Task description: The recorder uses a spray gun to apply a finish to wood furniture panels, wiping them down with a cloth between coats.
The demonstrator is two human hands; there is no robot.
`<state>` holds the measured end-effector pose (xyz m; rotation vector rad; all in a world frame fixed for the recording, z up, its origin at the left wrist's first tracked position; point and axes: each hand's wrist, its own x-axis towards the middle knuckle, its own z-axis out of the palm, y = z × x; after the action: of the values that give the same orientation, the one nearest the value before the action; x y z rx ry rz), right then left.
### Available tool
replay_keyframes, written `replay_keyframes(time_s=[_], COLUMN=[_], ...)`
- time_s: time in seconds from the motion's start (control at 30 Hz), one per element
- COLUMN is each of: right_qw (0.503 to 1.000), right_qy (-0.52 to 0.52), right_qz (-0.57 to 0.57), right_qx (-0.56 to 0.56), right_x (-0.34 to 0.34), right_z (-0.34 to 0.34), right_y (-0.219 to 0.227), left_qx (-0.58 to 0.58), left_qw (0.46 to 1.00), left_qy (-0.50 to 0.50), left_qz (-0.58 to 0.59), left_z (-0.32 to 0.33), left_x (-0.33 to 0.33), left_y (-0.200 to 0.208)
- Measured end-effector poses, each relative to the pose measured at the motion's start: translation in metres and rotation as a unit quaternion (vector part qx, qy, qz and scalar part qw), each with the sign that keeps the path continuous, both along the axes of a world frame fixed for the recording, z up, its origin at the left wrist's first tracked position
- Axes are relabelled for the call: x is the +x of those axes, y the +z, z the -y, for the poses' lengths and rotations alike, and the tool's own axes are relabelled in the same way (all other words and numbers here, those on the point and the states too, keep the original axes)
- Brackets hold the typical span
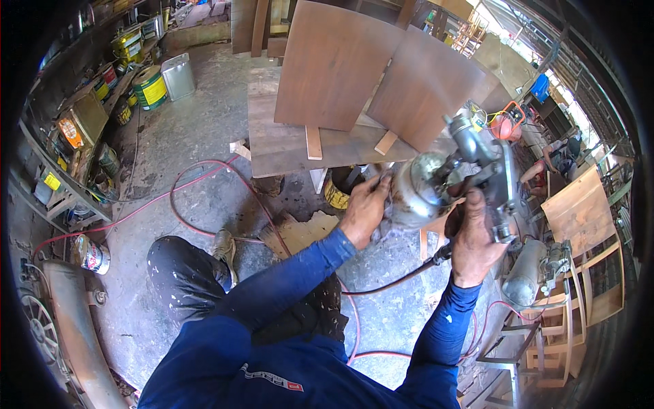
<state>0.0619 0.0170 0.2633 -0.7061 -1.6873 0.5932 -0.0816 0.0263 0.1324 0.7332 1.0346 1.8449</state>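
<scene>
My right hand [477, 238] is wrapped round the handle of a metal spray gun [503, 178], held up in front of me and tilted. A dark hose [402, 281] runs off from the handle's lower end. Against the gun's rounded metal cup [414, 189] my left hand [368, 210] is closed, steadying it from the left; some of its fingers are hidden behind the cup. Faint mist hangs ahead of the nozzle. Beyond it, a brown wooden panel [334, 68] and a second brown panel [429, 85] lean upright on a low wooden board [286, 158].
A red hose [178, 198] loops over the concrete floor. Paint cans, including a green and yellow one [150, 88], and a square tin [178, 76] stand at left. A tank [71, 320] lies near left. Chair frames [579, 307] and another person [555, 153] are at right.
</scene>
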Motion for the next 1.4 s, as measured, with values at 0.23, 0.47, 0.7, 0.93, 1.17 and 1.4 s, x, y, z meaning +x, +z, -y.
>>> replay_keyframes(time_s=[0.23,0.47,0.7,0.93,1.17,1.4], right_qw=[0.997,0.987,0.999,0.991,0.995,0.999], right_qy=[0.008,0.003,-0.02,0.007,0.006,0.043], right_qz=[0.073,0.125,0.019,0.134,0.096,-0.024], right_qx=[-0.008,-0.099,-0.038,-0.016,-0.041,-0.012], right_x=[0.002,0.008,0.008,0.009,0.007,-0.032], right_z=[-0.003,0.008,0.003,-0.003,-0.001,-0.028], right_y=[-0.058,-0.074,-0.034,-0.087,-0.058,-0.011], left_qx=[-0.115,-0.15,-0.047,-0.141,-0.058,0.065], left_qw=[0.988,0.971,0.997,0.97,0.997,0.997], left_qy=[0.01,-0.031,-0.037,-0.05,0.016,0.03], left_qz=[0.104,0.186,0.052,0.193,0.046,0.019], left_z=[0.025,0.049,0.003,0.038,0.03,-0.03], left_x=[0.022,0.042,0.014,0.04,0.024,-0.037], left_y=[-0.078,-0.085,-0.056,-0.111,-0.066,-0.004])
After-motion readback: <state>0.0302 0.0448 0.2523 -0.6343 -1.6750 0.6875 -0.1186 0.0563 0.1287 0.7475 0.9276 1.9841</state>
